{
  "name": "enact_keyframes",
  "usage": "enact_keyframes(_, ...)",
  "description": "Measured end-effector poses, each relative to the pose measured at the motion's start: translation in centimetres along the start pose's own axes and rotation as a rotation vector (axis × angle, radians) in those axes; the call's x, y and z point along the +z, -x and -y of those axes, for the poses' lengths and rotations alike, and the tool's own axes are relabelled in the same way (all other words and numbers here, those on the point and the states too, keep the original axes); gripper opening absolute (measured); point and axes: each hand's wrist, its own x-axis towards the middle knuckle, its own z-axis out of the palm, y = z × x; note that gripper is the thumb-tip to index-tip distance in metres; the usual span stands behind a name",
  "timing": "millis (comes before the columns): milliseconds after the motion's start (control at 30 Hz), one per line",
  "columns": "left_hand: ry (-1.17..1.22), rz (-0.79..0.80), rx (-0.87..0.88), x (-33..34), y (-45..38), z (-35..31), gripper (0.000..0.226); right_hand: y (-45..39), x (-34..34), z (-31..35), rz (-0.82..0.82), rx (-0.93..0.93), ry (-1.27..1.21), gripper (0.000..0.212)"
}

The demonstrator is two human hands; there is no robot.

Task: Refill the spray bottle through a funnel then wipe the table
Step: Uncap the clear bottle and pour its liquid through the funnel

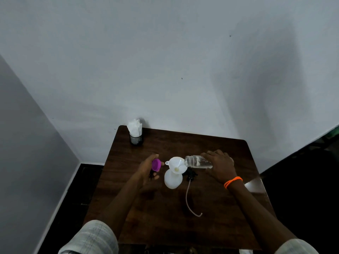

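Sleeves of pale woven cloth sit nearest the camera at the bottom edge, and from them two bare forearms reach out over the dark wooden table (165, 226), which fills the lower middle of the view and backs onto a plain white wall.

On the table stands the white spray bottle (173, 179), upright, with the white funnel (176, 165) seated in its neck. The right hand (219, 166), an orange band at its wrist, is wrapped around the base of a clear jar (198, 162) that lies tipped nearly flat, its mouth over the funnel's right rim. To do this pour well, I judge the jar mouth should stay inside the rim and the tilt should rise slowly, so the funnel's narrow outlet can drain without backing up. The bottle looks light and nothing braces it, so a nudge from the jar could tip funnel and bottle together. Whether liquid is flowing is not clear here.

The left hand (149, 170) hovers just left of the bottle, fingers curled closed on a purple lid (156, 165), apart from the bottle itself.

Behind and right of the bottle lies the black spray head (190, 174), its thin dip tube (189, 200) curving toward the camera across the wood. At the far left corner a dark mesh holder (136, 139) carries white paper napkins (134, 127), ready for the wiping, which is not yet begun.
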Motion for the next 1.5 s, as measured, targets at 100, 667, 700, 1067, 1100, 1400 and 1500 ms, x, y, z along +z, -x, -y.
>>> enact_keyframes(100,0.003,0.0,-0.001,-0.04,0.09,0.03,0.057,-0.03,-0.02,-0.01,-0.011,0.0,0.004,0.069)
enact_keyframes(667,0.024,0.003,0.003,0.0,0.04,0.17,0.055,0.03,-0.1,-0.23,-0.028,0.004,0.005,0.066)
enact_keyframes(700,0.017,0.003,0.006,-0.01,0.05,0.19,0.055,0.03,-0.15,-0.23,-0.026,0.005,0.003,0.067)
enact_keyframes(1067,-0.003,0.002,0.009,-0.03,0.74,0.13,0.054,0.1,-0.19,-0.36,-0.062,0.003,-0.013,0.068)
enact_keyframes(1100,-0.003,0.002,0.01,-0.03,0.79,0.13,0.054,0.14,-0.2,-0.36,-0.066,0.004,-0.017,0.068)
enact_keyframes(1400,-0.013,-0.002,0.011,0.02,0.74,0.09,0.054,0.31,-0.21,-0.39,-0.091,-0.009,-0.029,0.068)
enact_keyframes(1500,-0.005,0.002,0.012,0.01,0.75,-0.02,0.054,0.26,-0.28,-0.43,-0.105,-0.013,-0.04,0.066)
